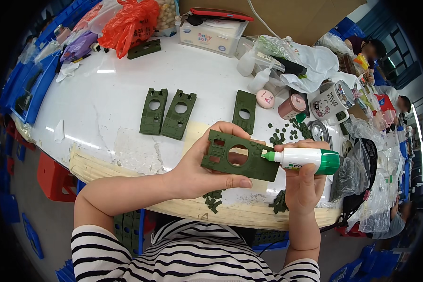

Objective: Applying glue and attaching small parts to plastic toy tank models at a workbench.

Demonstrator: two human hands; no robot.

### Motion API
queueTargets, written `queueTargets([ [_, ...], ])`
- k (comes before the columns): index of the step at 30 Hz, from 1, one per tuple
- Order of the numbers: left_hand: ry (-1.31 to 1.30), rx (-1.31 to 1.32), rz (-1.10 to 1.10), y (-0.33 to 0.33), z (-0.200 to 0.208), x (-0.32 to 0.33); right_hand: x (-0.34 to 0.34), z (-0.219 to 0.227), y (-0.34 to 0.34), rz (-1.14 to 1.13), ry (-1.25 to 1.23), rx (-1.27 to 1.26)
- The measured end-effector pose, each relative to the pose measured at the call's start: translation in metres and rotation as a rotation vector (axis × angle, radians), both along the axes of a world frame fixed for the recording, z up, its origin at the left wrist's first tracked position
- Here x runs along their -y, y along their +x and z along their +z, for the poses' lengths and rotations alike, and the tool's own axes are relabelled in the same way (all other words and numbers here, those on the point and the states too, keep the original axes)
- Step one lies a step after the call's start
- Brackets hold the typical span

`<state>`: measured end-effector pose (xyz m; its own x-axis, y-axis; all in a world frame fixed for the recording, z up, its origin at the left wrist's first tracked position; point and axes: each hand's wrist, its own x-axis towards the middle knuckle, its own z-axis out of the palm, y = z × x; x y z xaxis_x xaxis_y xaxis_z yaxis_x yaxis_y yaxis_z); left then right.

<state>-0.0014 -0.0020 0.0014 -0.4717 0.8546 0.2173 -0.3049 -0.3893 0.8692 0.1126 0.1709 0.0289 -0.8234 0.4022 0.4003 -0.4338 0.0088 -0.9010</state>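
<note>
While the left hand [190, 171] grips a green part [257, 163] between thumb and fingers, the right hand [305, 188] clasps a white bottle [301, 158] — green nozzle [270, 155] at the part — above a white table [98, 98] beside a blue crate [44, 93].

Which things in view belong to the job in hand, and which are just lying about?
Likely part of the job:
- holed green plastic plate, in the left hand
- white-and-green glue bottle, in the right hand
- three similar plates nearby
- small green pieces

Apparently just lying about:
- white mug
- red plastic bag
- round pink container
</note>
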Motion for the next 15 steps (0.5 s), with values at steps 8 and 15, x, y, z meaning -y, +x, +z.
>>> queueTargets([
  [8,0.007,-0.004,0.007,0.0006,0.0004,-0.0009,-0.0008,-0.0009,0.0002,-0.008,0.013,-0.002],
  [15,-0.015,0.002,-0.009,-0.0003,0.0013,-0.0002,-0.0020,-0.0020,0.0006,0.007,-0.007,-0.002],
])
